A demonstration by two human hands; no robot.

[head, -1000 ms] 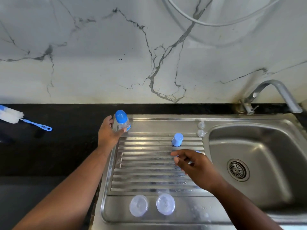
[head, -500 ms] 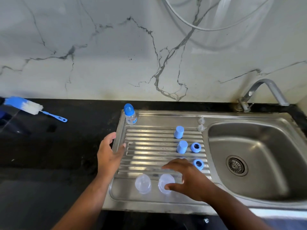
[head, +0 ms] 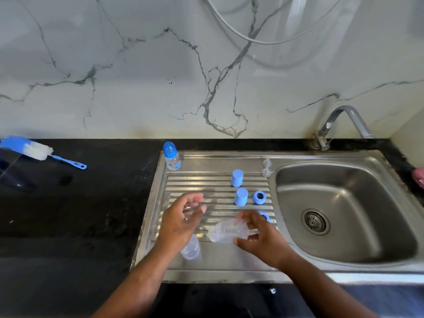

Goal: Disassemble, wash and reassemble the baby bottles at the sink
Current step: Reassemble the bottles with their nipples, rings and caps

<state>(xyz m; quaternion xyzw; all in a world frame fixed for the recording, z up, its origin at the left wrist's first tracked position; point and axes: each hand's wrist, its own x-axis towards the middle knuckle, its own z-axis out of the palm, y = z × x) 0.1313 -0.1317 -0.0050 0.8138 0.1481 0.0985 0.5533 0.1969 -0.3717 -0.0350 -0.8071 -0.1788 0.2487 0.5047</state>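
My right hand [head: 259,239] grips a clear empty bottle body [head: 226,231], lifted and tipped on its side above the steel drainboard [head: 206,182]. My left hand [head: 181,221] hovers open just left of it, fingers spread. A second clear bottle body [head: 191,249] stands under my left wrist. An assembled bottle with a blue cap [head: 171,156] stands at the drainboard's back left corner. Two blue caps [head: 237,178] [head: 241,197] and two blue collar rings [head: 259,197] [head: 265,216] lie on the ribs. Two clear teats [head: 266,167] sit by the basin.
The sink basin [head: 344,226] with its drain lies to the right under a grey tap [head: 339,125]. A blue-and-white bottle brush [head: 41,152] lies on the black counter [head: 68,214] at far left. Someone's fingertip [head: 418,177] shows at the right edge.
My right hand has picked up the right-hand clear bottle body and tipped it sideways. My left hand has come off the drainboard's edge and moved toward the bottle.
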